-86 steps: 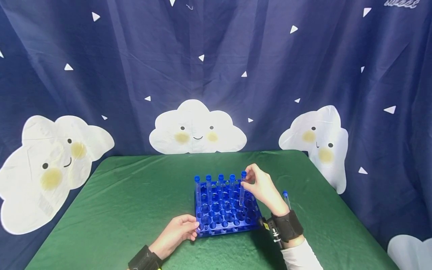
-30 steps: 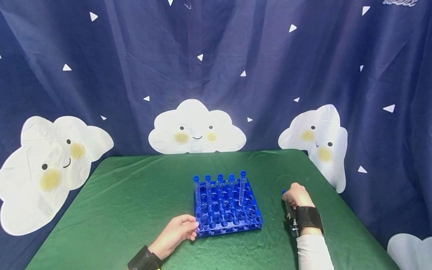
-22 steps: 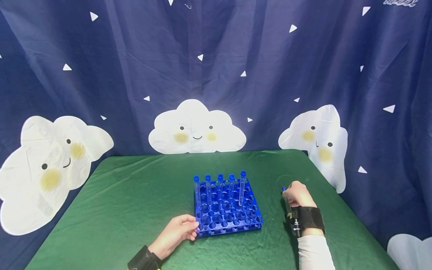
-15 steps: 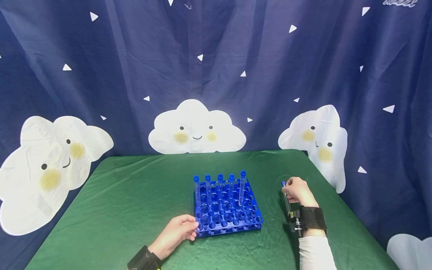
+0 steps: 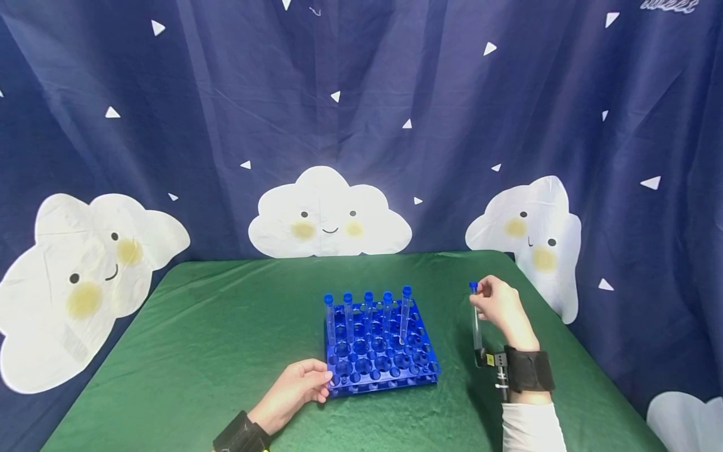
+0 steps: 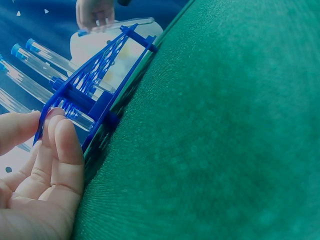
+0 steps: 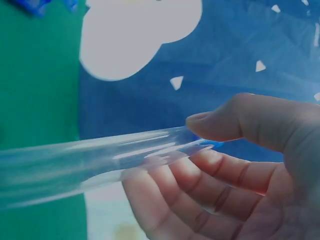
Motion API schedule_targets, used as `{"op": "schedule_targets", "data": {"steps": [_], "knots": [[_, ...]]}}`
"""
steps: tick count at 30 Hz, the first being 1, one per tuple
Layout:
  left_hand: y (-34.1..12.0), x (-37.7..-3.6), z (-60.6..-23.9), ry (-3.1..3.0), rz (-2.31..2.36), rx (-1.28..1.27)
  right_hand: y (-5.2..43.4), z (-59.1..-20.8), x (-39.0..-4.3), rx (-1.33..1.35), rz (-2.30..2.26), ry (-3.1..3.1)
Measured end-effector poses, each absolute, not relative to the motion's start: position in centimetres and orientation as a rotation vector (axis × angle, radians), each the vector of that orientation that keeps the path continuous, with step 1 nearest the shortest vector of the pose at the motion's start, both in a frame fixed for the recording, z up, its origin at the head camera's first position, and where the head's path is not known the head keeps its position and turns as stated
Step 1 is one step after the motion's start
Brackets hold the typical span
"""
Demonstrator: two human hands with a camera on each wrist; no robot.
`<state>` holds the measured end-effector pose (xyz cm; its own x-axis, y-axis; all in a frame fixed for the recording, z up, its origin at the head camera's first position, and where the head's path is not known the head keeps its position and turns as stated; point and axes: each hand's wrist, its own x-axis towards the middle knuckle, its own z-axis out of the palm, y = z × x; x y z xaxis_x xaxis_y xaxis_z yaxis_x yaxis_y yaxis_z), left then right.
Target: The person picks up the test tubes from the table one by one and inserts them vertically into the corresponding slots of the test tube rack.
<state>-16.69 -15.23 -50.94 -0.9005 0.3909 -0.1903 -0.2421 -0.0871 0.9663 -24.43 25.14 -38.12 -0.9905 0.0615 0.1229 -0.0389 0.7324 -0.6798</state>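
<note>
A blue test tube rack (image 5: 390, 376) with rows of round holes stands mid-table. In its holes stand several clear, blue-capped test tubes (image 5: 369, 314), lined up in a row. My left hand (image 5: 294, 388) pinches the rack's near left corner between thumb and fingers; the left wrist view shows the thumb above the rack's (image 6: 82, 100) top plate and the fingers (image 6: 67, 142) at its edge. Right of the rack, my right hand (image 5: 501, 307) holds another test tube (image 5: 477, 326) near its cap, almost upright above the table. In the right wrist view, thumb and fingertips pinch this tube (image 7: 100, 162).
A green cloth (image 5: 226, 351) covers the table. Behind it hangs a dark blue curtain (image 5: 361, 94) with white clouds and triangles. Dark straps with small devices sit on both wrists (image 5: 528, 369).
My right hand let go of a tube at the rack's right side, moved right to another tube lying on the table, gripped it and raised it upright. My left hand stayed on the rack.
</note>
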Motion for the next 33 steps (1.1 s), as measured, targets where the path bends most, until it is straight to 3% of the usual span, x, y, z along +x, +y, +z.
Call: {"op": "schedule_targets", "data": {"steps": [13, 33], "knots": [[-15.2, -16.7, -50.8, 1.774, 2.042, 0.17, 22.7, -35.9, -23.0, 0.097, 0.994, -2.557], [-15.2, -16.7, -51.0, 1.773, 2.045, 0.165, 18.7, -36.6, -23.0, 0.226, 1.014, -2.476]]}}
